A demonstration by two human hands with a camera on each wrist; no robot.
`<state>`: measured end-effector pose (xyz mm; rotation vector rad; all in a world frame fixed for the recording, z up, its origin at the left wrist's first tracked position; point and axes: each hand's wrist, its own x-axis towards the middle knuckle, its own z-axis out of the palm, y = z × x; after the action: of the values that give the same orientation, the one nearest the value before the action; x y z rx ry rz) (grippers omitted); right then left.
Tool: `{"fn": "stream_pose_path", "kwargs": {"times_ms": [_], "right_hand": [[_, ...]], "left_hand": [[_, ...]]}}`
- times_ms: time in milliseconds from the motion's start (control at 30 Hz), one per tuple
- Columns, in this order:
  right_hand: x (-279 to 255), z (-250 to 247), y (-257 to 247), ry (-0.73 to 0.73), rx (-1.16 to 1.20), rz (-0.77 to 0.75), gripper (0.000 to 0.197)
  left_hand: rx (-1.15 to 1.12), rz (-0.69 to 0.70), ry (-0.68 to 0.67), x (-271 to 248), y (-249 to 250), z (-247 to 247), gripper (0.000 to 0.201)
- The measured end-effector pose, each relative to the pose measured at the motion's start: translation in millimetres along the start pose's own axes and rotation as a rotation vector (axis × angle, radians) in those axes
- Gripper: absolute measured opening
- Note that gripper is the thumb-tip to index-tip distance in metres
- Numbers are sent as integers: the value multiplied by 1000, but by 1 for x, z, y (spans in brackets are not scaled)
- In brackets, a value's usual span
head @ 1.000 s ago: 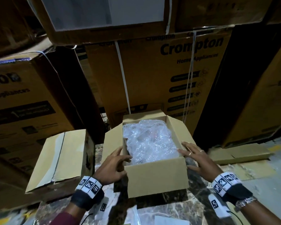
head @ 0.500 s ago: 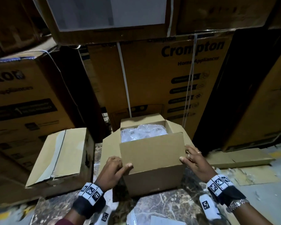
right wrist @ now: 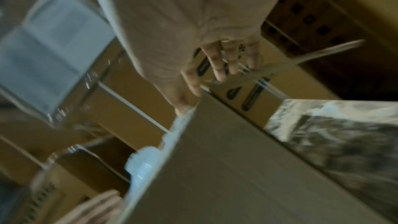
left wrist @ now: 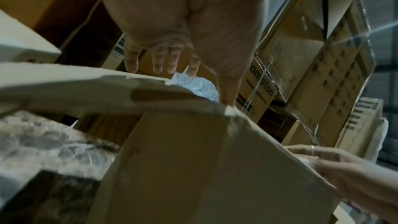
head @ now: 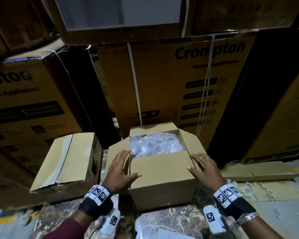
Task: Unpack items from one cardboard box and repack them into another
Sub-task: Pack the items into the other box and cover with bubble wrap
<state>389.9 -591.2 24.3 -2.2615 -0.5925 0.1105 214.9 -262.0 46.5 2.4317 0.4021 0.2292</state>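
left hand [head: 118, 171]: fingers spreading, thumb pressing the open box's [head: 162, 188] front flap [head: 160, 165], gripping nothing
right hand [head: 205, 169]: splayed likewise, steadying the flap's other corner
bubble wrap [head: 155, 144]: cushioning the contents

Dim warehouse light; blurred wrist views; bowed wide-angle edges

The open box [head: 160, 180] is plain matt brown corrugated cardboard, unprinted, and the filling [head: 155, 144] inside it is clear, crinkled, glossy bubble wrap. The closed box [head: 66, 161] just left of the open box is the same matt cardboard, sealed with a strip of pale, slightly shiny tape [head: 59, 163], and both stand on a polished, veined brown marble-look slab [head: 171, 221]. Behind the open box, the large printed cartons [head: 179, 80] are matt cardboard bound with smooth white plastic straps [head: 135, 83].
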Motion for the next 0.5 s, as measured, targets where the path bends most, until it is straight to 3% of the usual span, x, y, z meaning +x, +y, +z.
{"fn": "stream_pose_path", "kwargs": {"times_ms": [100, 233, 333, 433, 500], "right_hand": [[28, -20, -21, -37, 28, -4, 47], [90, -38, -53, -232, -50, 26, 56], [135, -38, -66, -347, -76, 73, 70], [165, -30, -77, -372, -109, 144, 78], [177, -23, -81, -361, -166, 201, 80]], "left_hand": [[36, -36, -74, 30, 1, -25, 116], [-2, -105, -133, 69, 11, -48, 130], [181, -75, -203, 92, 17, -47, 141], [247, -126, -241, 109, 16, -39, 130], [257, -199, -289, 116, 18, -34, 105]]}}
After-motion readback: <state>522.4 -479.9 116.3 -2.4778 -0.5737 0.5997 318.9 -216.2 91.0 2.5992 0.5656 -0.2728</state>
